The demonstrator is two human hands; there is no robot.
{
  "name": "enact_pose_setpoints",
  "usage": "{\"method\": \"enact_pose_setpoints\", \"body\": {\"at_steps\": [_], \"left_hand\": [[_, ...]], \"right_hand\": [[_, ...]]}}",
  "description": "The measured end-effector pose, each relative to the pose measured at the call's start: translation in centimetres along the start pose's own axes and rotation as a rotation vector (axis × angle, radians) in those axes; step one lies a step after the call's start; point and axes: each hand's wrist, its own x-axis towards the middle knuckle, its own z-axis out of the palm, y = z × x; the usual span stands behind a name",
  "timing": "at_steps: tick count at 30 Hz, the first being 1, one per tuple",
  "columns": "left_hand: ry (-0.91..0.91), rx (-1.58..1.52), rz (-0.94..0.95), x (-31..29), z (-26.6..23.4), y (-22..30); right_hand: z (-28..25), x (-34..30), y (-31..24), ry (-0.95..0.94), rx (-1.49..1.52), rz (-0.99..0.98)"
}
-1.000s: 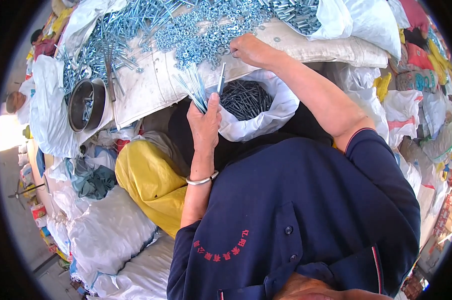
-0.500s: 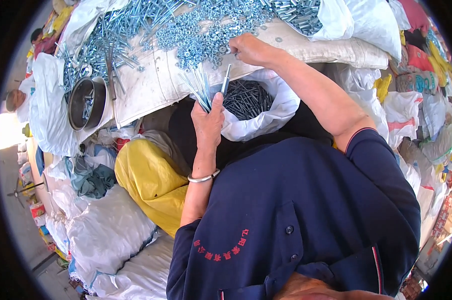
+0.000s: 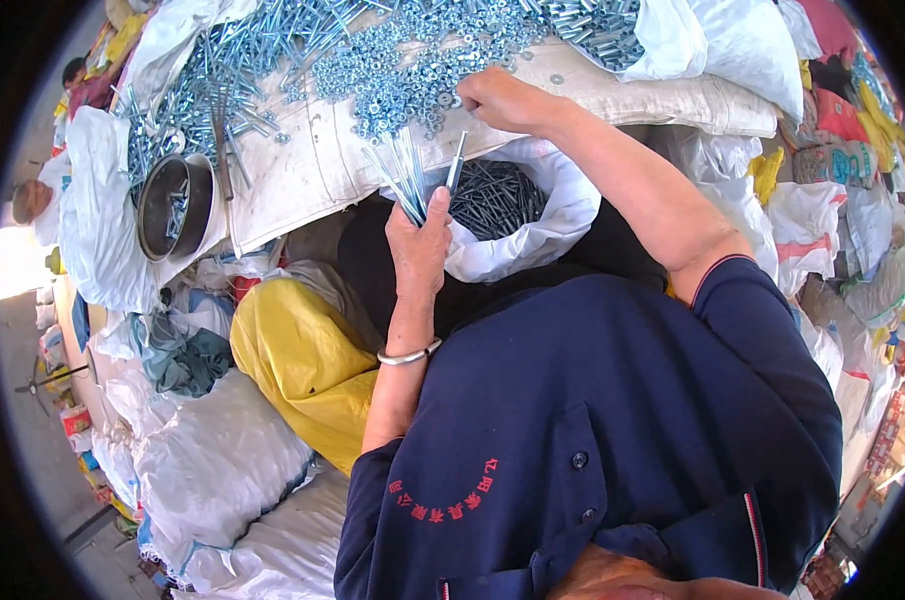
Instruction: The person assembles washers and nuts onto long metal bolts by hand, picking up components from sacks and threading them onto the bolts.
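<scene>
The left hand [image 3: 419, 243] is clamped on a fanned bundle of long bolts [image 3: 404, 180]; the bolts are slim, straight and bright zinc-coloured, projecting upward past the fingers; the bundle sits above the white sack [image 3: 562, 215] holding dark screws [image 3: 494, 198]. The right hand [image 3: 500, 99] rests with fingers curled together on the heap of silver nuts [image 3: 402, 65] spread across the worktop [image 3: 312, 170]; a round metal bowl [image 3: 175, 205] stands to the left.
</scene>
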Motion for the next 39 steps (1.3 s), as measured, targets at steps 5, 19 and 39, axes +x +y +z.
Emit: {"method": "enact_pose_setpoints", "body": {"at_steps": [5, 19, 39], "left_hand": [[0.015, 0.01, 0.014, -0.1, 0.1, -0.1], [0.165, 0.368, 0.317, 1.3, -0.7, -2.1], [0.105, 0.049, 0.055, 0.4, -0.1, -0.7]], "right_hand": [[-1.3, -2.0, -2.9, 0.078, 0.534, 0.114], [0.4, -5.8, -7.0, 0.424, 0.332, -0.055], [1.8, 1.9, -1.3, 0.211, -0.606, -0.172]]}}
